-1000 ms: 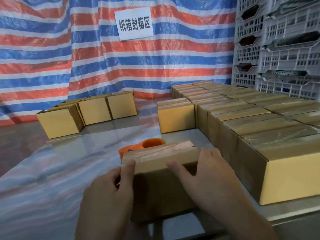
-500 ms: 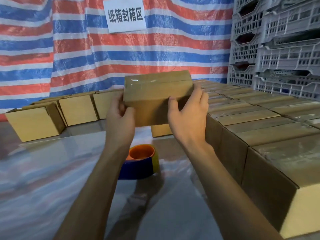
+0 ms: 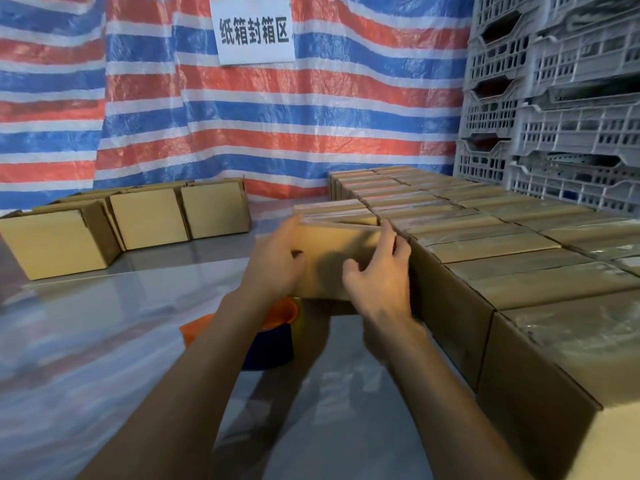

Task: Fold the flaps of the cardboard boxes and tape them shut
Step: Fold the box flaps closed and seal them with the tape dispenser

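Observation:
A taped cardboard box [image 3: 332, 258] sits low at the left edge of the block of sealed boxes [image 3: 485, 244], in front of another sealed box. My left hand [image 3: 273, 265] grips its left end, thumb on the front face and fingers round the side. My right hand [image 3: 381, 282] touches its right front corner with spread fingers, the fingertips at the top edge against the neighbouring box. An orange and blue tape dispenser [image 3: 273, 344] lies on the table below the box, partly hidden by my left forearm.
Three unsealed boxes [image 3: 149, 218] stand in a row at the back left of the glossy table [image 3: 104, 341]. Grey plastic crates [image 3: 554, 98] are stacked at the right behind the sealed boxes. A striped tarp with a white sign [image 3: 254, 31] hangs behind.
I lifted the box off the near table, carried it up and away, then lowered it beside the sealed block. My right hand's fingers have loosened on it.

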